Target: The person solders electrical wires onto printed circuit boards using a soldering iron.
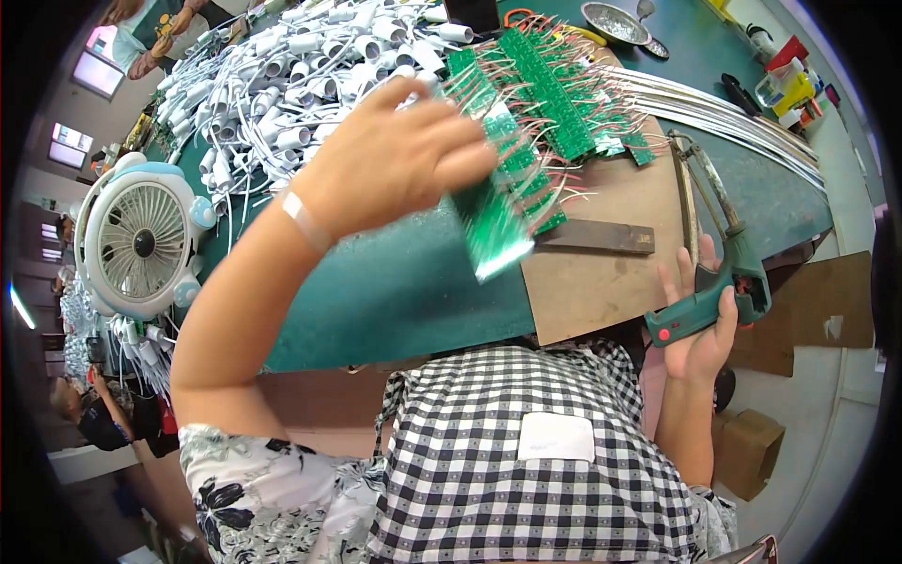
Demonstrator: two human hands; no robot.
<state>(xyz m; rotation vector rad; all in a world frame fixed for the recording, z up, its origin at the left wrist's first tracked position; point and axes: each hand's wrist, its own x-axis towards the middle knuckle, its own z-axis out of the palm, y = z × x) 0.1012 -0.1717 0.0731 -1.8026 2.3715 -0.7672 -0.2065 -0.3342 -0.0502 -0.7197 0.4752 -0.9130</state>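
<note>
My left hand [404, 155], blurred by motion, is raised over the table with its fingers curled. A green circuit board panel [493, 235], also smeared, hangs from its fingers; the grip itself is partly hidden. My right hand [700, 343] holds a hacksaw by its green handle [686, 318], thumb across it and some fingers stretched out. The saw's metal frame [722, 193] points away from me. Between the hands, a dark flat bar [601, 237] lies on a brown board [592, 296]. Just beyond are green circuit board strips [545, 94] with red and white wires.
White lamp sockets with cables [291, 85] are heaped at the far left. A white fan [141, 240] stands left of the green table [404, 301]. Long white strips [723, 117], a metal bowl [615, 23] and bottles [785, 89] lie far right. A cardboard box [752, 456] is below right.
</note>
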